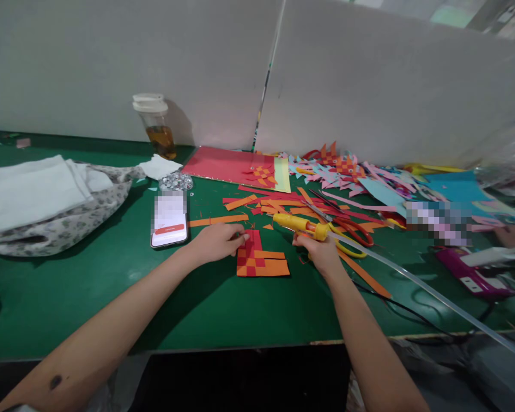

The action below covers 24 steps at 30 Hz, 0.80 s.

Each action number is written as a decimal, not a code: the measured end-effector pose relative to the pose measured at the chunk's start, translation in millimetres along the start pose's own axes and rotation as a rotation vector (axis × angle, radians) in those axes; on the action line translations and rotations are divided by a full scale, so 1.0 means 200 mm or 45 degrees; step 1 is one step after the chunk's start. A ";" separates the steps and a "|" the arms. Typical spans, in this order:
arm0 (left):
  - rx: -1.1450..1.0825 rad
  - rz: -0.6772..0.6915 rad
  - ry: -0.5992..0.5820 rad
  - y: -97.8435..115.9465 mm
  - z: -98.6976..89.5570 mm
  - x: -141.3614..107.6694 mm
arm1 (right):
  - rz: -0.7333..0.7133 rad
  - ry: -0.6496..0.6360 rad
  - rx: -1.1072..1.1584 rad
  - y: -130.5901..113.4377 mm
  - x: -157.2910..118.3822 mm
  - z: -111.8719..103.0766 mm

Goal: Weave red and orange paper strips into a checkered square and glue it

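A woven piece of red and orange paper strips (257, 264) lies flat on the green table in front of me. My left hand (221, 242) has its fingertips closed on the upper red end of this piece. In my right hand (321, 252) is a yellow hot glue gun (298, 224), its nozzle pointing left above the paper. A long clear glue stick (412, 277) runs out of its back end toward the lower right. Scissors with red handles (356, 229) lie just behind the glue gun among loose orange and red strips (278, 200).
A smartphone (170, 220) lies left of my left hand. Farther left is a patterned cloth bundle (81, 214), with a lidded cup (157, 129) by the wall. Paper scraps (335, 169) pile at the back right. A purple power strip (470, 274) with cables sits at right.
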State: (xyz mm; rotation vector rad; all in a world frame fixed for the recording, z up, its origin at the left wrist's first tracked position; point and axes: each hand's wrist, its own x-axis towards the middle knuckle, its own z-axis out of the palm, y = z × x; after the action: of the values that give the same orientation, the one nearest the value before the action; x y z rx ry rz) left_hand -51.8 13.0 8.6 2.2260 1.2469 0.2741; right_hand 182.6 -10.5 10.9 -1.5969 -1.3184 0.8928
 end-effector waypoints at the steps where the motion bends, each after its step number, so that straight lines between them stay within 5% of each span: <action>1: -0.031 -0.015 -0.009 0.00 0.00 0.00 | 0.007 0.002 -0.001 0.00 0.00 0.00; 24: 0.162 -0.202 0.141 0.03 0.05 0.02 | 0.031 0.003 -0.059 0.02 0.00 0.00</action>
State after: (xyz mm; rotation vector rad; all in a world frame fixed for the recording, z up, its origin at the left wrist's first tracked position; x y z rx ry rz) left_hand -41.5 10.3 3.9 2.2270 1.5306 0.2662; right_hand 184.2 -10.6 6.8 -1.6520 -1.3291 0.8806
